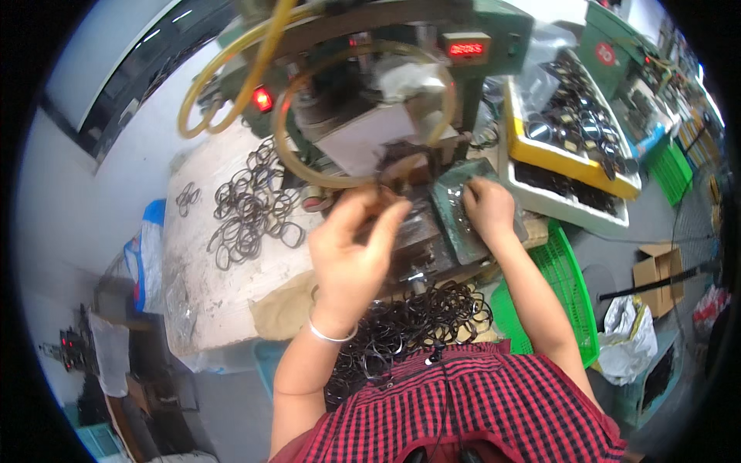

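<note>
My left hand (353,251), a white bracelet at its wrist, reaches to the front of a green press machine (494,65). Its thumb and fingers close in a pinch beside a blurred dark part under the press head; whatever they hold is too smeared to name. To the right, my right hand (490,210) rests with curled fingers on a dark green tray (463,243). Small shiny pieces (463,216) lie in that tray beside the fingertips. What the right fingers grip is hidden. A yellowish hose (289,147) loops around the press front.
Black rings lie in a loose pile (247,204) on the worktable (193,285) at left, and a bigger heap (421,316) sits before my body. A green basket (567,285) stands by my right forearm. Foam boxes (567,158) of dark parts are at far right.
</note>
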